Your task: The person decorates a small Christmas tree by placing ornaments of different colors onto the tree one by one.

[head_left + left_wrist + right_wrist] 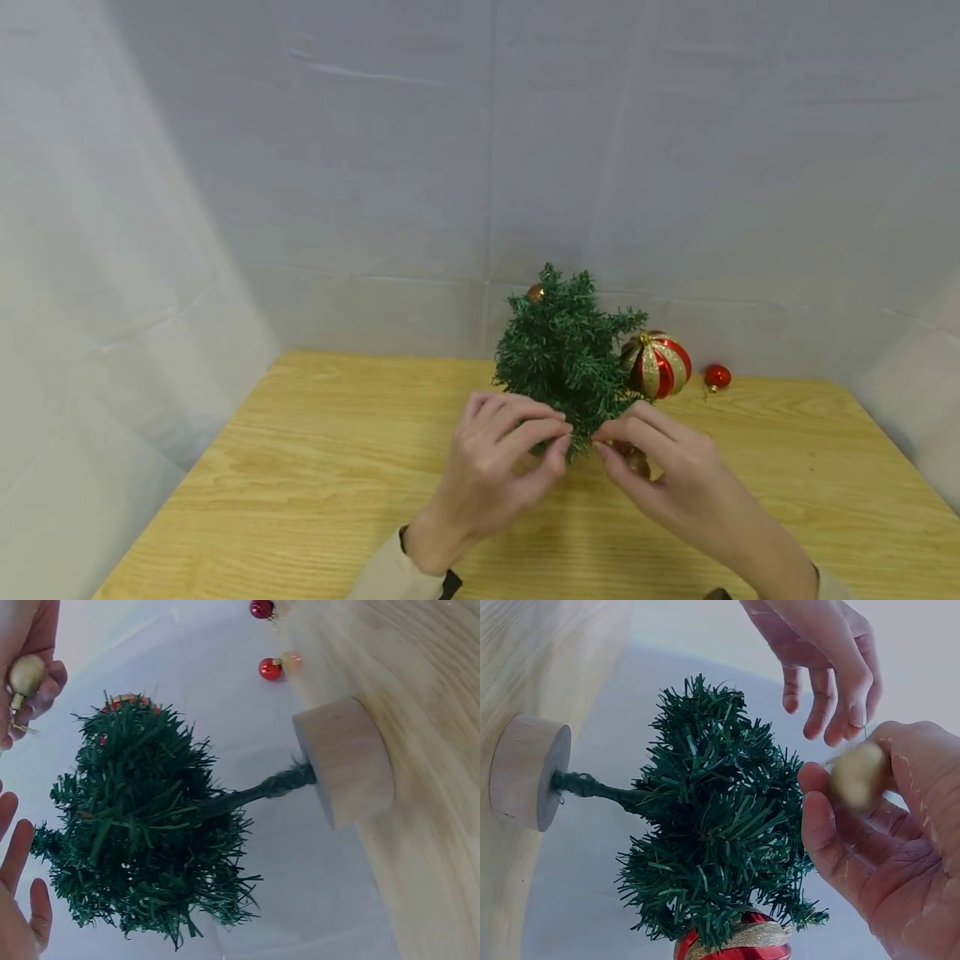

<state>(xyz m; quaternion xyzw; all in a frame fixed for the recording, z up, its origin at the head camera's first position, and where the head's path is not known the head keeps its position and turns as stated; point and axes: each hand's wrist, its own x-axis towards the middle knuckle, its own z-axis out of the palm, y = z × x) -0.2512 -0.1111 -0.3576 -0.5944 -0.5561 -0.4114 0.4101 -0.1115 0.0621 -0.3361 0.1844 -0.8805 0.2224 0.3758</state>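
Note:
A small gold ball ornament (857,776) with a thin hanging loop is in my right hand (678,467), held by the thumb and fingers. My left hand (502,458) pinches the thin loop between thumb and index fingertip; in the right wrist view its fine strands run from the ball up to those fingertips. Both hands are in front of a small green artificial Christmas tree (558,350), close to its near branches. The tree stands upright on a round wooden base (345,761), which the branches hide in the head view.
A large red-and-gold striped ball (660,367) is at the tree's right side. Farther right, a small red ball ornament (717,377) lies near the wooden table's (300,467) back edge. A small gold ball (536,292) is near the treetop. Pale sheeting hangs behind.

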